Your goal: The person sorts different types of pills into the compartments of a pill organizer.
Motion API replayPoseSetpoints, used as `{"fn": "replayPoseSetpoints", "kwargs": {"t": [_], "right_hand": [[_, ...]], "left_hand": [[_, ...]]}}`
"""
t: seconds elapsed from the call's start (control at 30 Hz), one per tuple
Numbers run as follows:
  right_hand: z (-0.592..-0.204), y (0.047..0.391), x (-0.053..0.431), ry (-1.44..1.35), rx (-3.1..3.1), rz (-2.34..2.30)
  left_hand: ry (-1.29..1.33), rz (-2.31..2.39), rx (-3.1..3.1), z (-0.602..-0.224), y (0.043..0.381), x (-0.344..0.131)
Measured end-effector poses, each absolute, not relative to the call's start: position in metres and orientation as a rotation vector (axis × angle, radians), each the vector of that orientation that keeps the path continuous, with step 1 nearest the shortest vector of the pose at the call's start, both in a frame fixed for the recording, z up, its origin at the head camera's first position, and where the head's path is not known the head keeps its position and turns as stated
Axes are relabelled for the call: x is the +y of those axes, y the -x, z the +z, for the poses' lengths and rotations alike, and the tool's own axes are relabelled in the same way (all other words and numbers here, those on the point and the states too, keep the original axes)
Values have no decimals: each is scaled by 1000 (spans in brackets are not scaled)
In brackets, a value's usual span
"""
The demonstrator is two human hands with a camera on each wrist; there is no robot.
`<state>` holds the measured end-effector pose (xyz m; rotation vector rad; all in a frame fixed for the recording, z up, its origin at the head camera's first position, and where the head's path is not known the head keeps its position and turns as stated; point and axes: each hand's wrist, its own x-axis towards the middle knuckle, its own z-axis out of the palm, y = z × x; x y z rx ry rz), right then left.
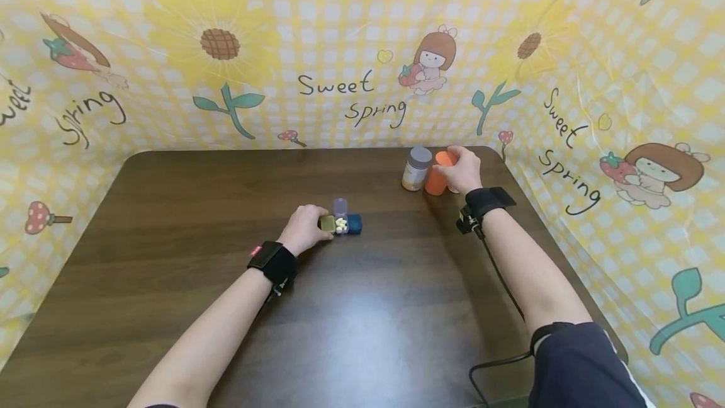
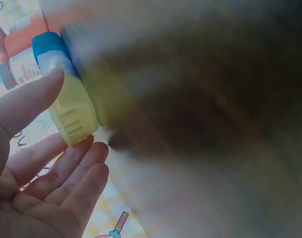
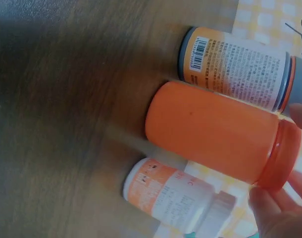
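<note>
My left hand (image 1: 303, 230) holds the yellow-green end of a small pill box (image 1: 355, 224) between thumb and fingers, near the middle of the table. The box also has a blue compartment, and between the two a clear purplish lid (image 1: 340, 208) stands raised over pale yellow pills (image 1: 341, 225). At the back right, my right hand (image 1: 463, 172) grips an orange bottle (image 3: 210, 131) by its cap. This bottle stands upright on the table. In the left wrist view, the box's yellow compartment (image 2: 74, 109) sits between thumb and fingertips.
A grey-capped bottle (image 1: 416, 170) with an orange and white label stands just left of the orange one. On its other side is a smaller white bottle (image 3: 176, 193), mostly hidden in the head view. A patterned cloth (image 1: 340, 49) hangs behind the dark wooden table (image 1: 170, 238).
</note>
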<state>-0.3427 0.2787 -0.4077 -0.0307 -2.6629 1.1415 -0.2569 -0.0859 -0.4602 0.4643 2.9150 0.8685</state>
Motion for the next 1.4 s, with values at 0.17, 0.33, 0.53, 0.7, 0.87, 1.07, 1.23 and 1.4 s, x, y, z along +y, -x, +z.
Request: {"fn": "replayPoseSetpoints", "kwargs": {"t": [0.17,0.33,0.53,0.7,0.87,1.07,1.23,1.4], "right_hand": [[-406,334,261,-146,-2471,1030],[-423,308,221,-590,-2358,877],[-456,276,171,-1126,-2418,629],[-467,264,142,-1338,-2439,467],[-470,264,128,-1452,-2464,313],[-472,267,123,-1496,-2487,201],[-473,271,122,-1484,-2434,206],[-471,276,118,-1407,-2352,267]], "left_hand": [[-470,864,2917,-459,258,-86],[-477,861,2927,-459,260,-87],[-466,852,2923,-461,261,-88],[-432,849,2917,-462,261,-88],[-433,841,2911,-462,260,-85],[-432,843,2904,-460,259,-84],[-446,848,2913,-461,258,-84],[-459,852,2925,-460,258,-84]]}}
